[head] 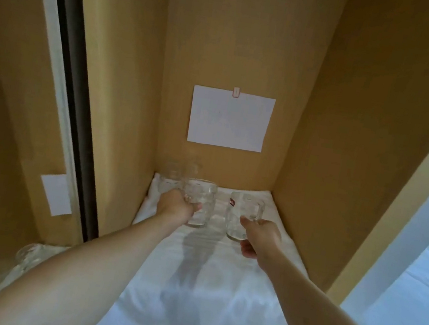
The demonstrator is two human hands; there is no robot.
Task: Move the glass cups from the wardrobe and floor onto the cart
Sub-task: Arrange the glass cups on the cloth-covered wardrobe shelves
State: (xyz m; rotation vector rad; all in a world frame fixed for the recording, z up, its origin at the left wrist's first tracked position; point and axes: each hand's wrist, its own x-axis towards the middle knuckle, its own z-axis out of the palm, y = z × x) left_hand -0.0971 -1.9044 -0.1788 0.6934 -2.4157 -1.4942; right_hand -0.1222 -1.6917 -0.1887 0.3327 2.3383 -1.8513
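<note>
While both hands grip glass mugs [199,202], white cloth [188,284] lines the wooden wardrobe [326,124].

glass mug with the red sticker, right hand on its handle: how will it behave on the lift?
The glass mug with the red sticker looks thick-walled, so probably heavy for its size and rigid. The right hand holds only its handle, so it may swing or tilt. It is likely fragile if knocked against the left hand's mug close by.
</note>
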